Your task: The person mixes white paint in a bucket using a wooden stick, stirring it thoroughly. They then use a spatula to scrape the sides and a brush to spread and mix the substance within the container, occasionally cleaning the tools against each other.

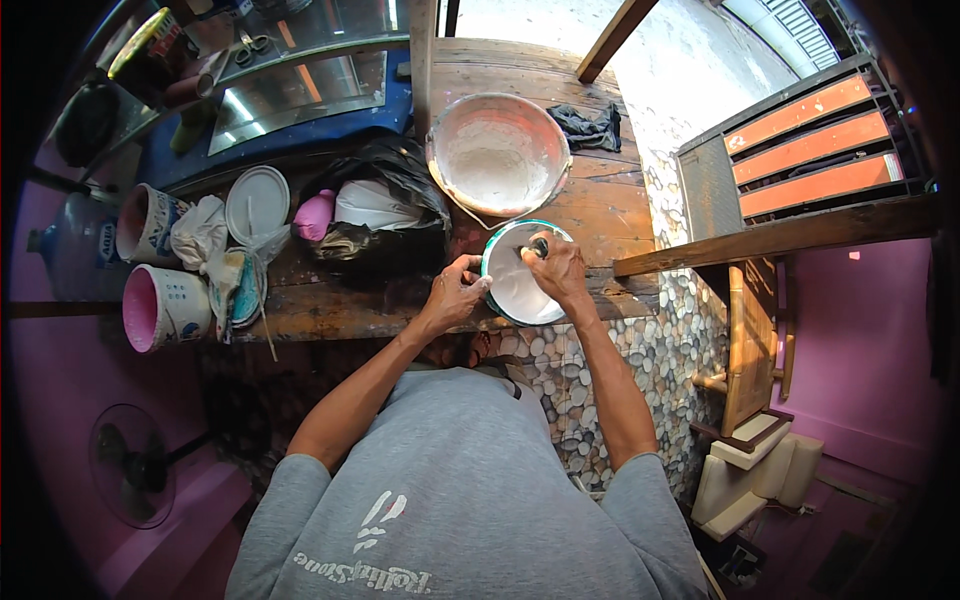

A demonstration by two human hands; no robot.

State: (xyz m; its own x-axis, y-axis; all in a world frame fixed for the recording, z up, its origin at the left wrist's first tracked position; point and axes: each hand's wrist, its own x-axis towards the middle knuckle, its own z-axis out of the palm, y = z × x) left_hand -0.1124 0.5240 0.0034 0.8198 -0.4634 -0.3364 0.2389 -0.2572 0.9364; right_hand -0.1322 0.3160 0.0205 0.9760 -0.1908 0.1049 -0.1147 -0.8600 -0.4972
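A white bucket with a green rim stands at the front edge of the wooden table, with a smooth pale white mix inside. My left hand grips its left rim, fingers outside and thumb near the edge. Over the bucket's mouth, my right hand is closed round a tool with a dark handle. The tool's lower end cannot be made out. Just behind stands a larger bucket, coated inside with whitish powder or paste, its wire handle hanging toward me.
A black plastic bag with white and pink packs lies left of the buckets. Farther left are a pink-lined bucket, another tub and a round lid. A dark cloth lies back right. A wooden rail runs along the right.
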